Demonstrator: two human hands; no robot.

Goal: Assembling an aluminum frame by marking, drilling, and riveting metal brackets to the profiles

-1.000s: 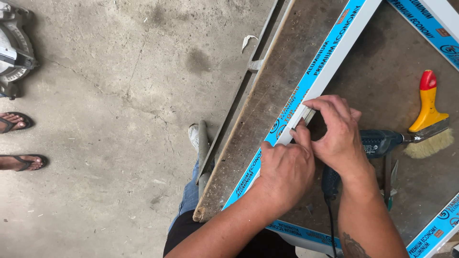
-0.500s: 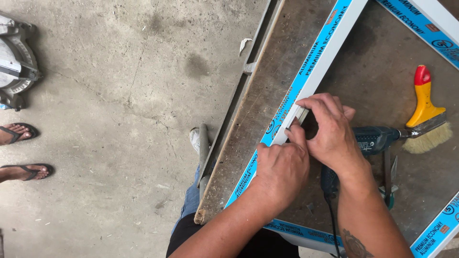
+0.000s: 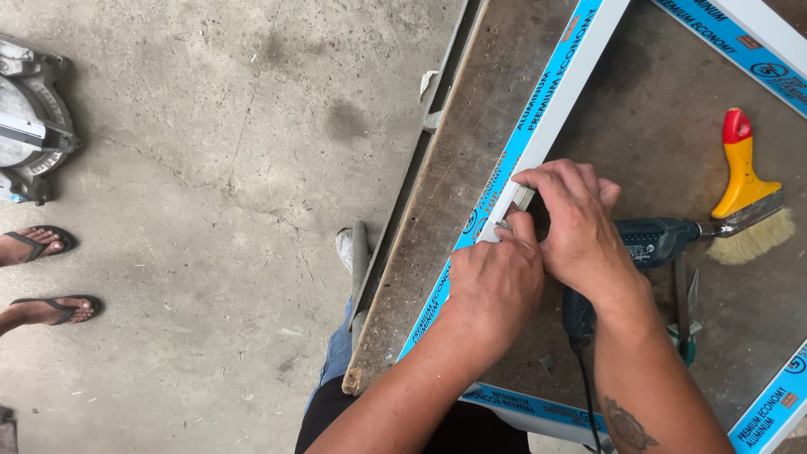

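Note:
A white aluminium frame bar [image 3: 561, 99] with blue protective film lies slanted on a worn wooden workbench [image 3: 454, 160]. Both hands press on a small white fitting [image 3: 514, 204] set against this bar. My left hand [image 3: 496, 282] pinches the fitting from below with thumb and fingertips. My right hand [image 3: 572, 223] covers it from the right, fingers curled over its top. A dark blue corded power drill [image 3: 651, 242] lies on the bench just under my right wrist.
A yellow-handled brush with a red tip [image 3: 746, 197] lies at the right. More film-covered frame bars [image 3: 740, 42] cross the top right and bottom [image 3: 521, 408]. On the concrete floor stand another person's sandalled feet [image 3: 38, 244] and a circular saw machine [image 3: 29, 126].
The view has shifted slightly. Both hands stay on the fitting at the same spot on the bar, with small finger adjustments only.

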